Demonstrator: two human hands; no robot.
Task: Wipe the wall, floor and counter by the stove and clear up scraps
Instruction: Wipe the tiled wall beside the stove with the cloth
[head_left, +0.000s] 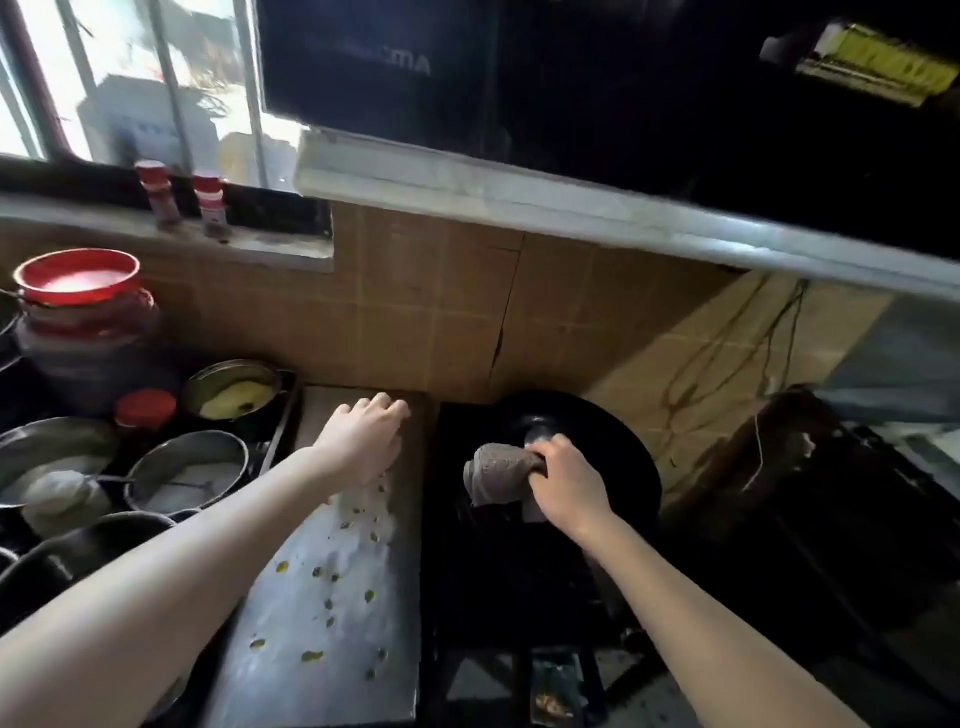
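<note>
The right hand (569, 486) has its fingers (551, 451) curled tight round a bunched grey rag (496, 474), held over a black wok (618, 457) on the stove. The left hand (363, 441) reaches to the far end of the steel table (291, 691), fingers (387, 406) bent, tips down near the tiled wall (431, 312); whether they pinch anything cannot be told. Yellow-green scraps (332, 577) dot the table below that hand. Metal pots (187, 473) stand to its left. White lettering on the dark hood (374, 78) overhead is too blurred to read.
</note>
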